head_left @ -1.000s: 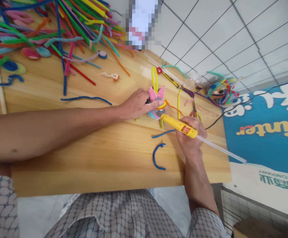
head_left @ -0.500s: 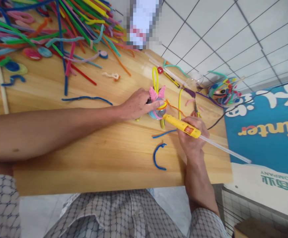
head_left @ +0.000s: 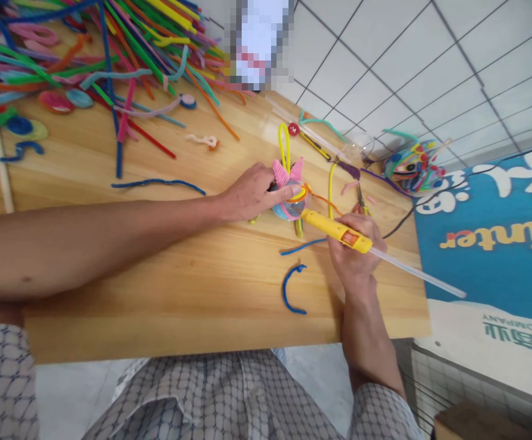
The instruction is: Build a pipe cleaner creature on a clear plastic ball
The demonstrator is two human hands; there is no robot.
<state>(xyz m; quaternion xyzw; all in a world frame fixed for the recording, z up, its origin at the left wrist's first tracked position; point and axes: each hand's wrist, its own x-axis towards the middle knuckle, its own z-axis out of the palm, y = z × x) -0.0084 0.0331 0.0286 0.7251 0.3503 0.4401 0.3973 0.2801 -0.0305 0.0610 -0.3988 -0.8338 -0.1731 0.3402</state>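
Note:
My left hand (head_left: 250, 194) is closed round a small pipe-cleaner figure (head_left: 290, 190), pink on top with a light-blue and orange body, and holds it down on the wooden table (head_left: 156, 256). My right hand (head_left: 355, 256) grips a yellow glue gun (head_left: 337, 231) whose tip touches the figure's right side. A clear glue stick (head_left: 417, 276) sticks out of the gun's back end toward the right. A curved blue pipe cleaner (head_left: 291, 288) lies just in front of the hands, and a straight blue pipe cleaner piece (head_left: 300, 247) lies under the gun.
A large heap of coloured pipe cleaners (head_left: 110, 55) covers the far left of the table. A long blue strand (head_left: 158, 183) lies by my left forearm. A finished multicoloured figure (head_left: 411, 166) sits at the far right corner. A black cord (head_left: 431, 195) runs off over a blue banner (head_left: 490, 238).
The glue gun has drifted slightly to the right and tilted a little. My left hand keeps its hold on the figure.

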